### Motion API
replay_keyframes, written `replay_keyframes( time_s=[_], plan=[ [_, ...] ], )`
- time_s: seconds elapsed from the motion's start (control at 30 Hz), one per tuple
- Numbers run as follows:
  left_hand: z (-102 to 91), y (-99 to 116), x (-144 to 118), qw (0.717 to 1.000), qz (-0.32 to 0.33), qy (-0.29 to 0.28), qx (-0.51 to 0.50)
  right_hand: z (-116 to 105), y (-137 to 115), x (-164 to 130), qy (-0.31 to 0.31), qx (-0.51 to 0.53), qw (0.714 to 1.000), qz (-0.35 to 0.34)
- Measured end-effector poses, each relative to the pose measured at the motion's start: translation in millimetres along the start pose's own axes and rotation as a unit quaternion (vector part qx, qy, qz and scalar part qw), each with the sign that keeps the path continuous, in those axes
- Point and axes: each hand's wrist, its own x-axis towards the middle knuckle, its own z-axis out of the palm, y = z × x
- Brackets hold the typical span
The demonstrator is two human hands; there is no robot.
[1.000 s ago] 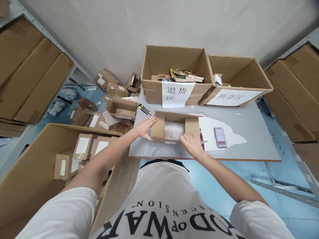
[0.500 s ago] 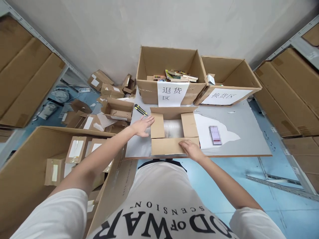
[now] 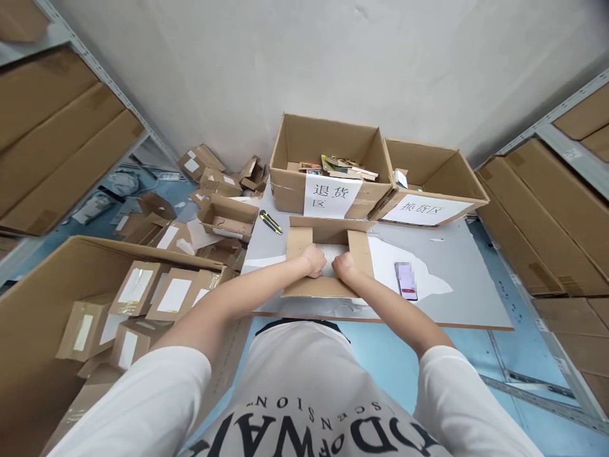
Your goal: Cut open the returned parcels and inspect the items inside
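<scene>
- Both hands plunge into an open cardboard box (image 3: 328,289) at the near edge of the grey table (image 3: 466,298); its long axis runs nine to three o'clock, flaps spread.
- Left hand (image 3: 313,261) and right hand (image 3: 343,266) sit side by side, fingers curled down onto the pale plastic wrapping (image 3: 329,254) inside; whether they truly grip it cannot be told.
- The wrapping lies directly beneath both hands, neither nearer.
- A phone (image 3: 406,280) rests at three o'clock, a yellow utility knife (image 3: 270,222) at ten.
- Two labelled cartons (image 3: 328,162) stand at twelve against the wall; parcels fill a big box (image 3: 95,298) at nine.
</scene>
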Motion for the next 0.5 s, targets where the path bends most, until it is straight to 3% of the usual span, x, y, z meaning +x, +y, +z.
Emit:
replay_keyframes(
  time_s=[0.17, 0.23, 0.37, 0.5],
  plan=[
    [18.6, -7.2, -19.5, 0.981, -0.183, 0.069, 0.009, 8.5, 29.6, -33.5, 0.037, -0.047, 0.987, 0.15],
    [30.9, -16.2, -37.3, 0.97, -0.21, 0.124, -0.014, 19.3, 48.9, -50.3, 0.073, -0.01, 0.979, 0.191],
    [57.5, -23.2, -76.8, 0.945, -0.285, 0.139, -0.083, 66.1, 78.2, -70.6, 0.134, 0.147, 0.965, 0.171],
    [79.0, -15.7, -91.5, 0.926, -0.278, 0.182, -0.178, 114.4, 82.6, -64.3, 0.235, 0.305, 0.915, 0.12]
  ],
)
